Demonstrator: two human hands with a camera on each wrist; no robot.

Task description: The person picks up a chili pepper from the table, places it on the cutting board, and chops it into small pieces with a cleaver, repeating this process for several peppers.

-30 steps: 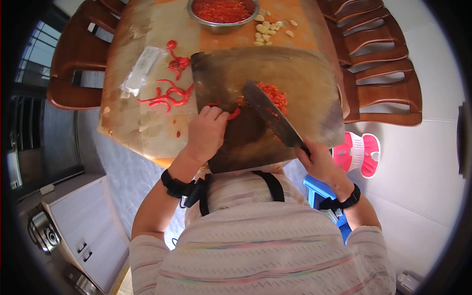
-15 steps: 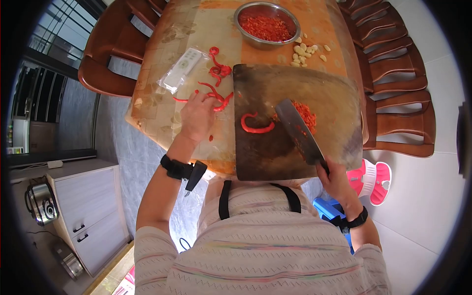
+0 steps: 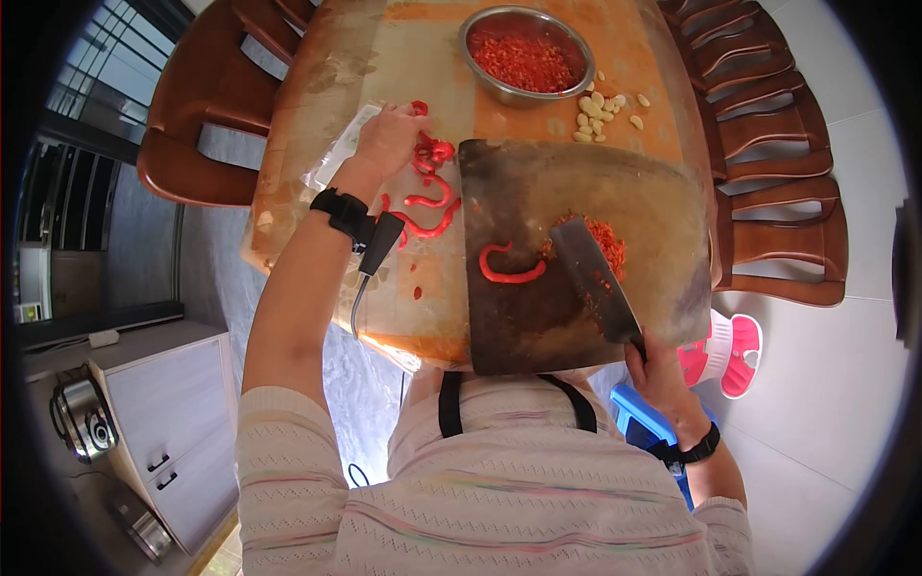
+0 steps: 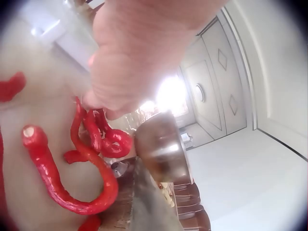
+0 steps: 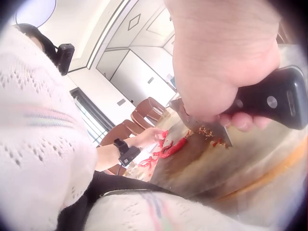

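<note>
My left hand [image 3: 392, 139] reaches to the far left of the table, its fingertips right at a small pile of red chilies [image 3: 434, 154]. Close up in the left wrist view, a curled chili [image 4: 57, 185] lies below that hand; I cannot tell whether its fingers pinch one. My right hand [image 3: 658, 374] grips the black handle [image 5: 272, 98] of a cleaver [image 3: 597, 283]. The cleaver's blade lies over the dark chopping board [image 3: 499, 336], beside a heap of chopped chili [image 3: 607, 245]. A single whole chili [image 3: 512, 276] lies curved on the board's left half.
A steel bowl [image 3: 480, 72] with chopped chili stands behind the board. Several peeled garlic cloves [image 3: 588, 120] lie right of it. A plastic-wrapped packet [image 3: 336, 149] is partly under my left forearm. Wooden chairs [image 3: 783, 206] line the right side; another chair [image 3: 202, 115] stands left.
My left hand has left the board, where a curved chili now lies, moved to the chilies on the left, then farther away from me. My right hand keeps its grip on the cleaver.
</note>
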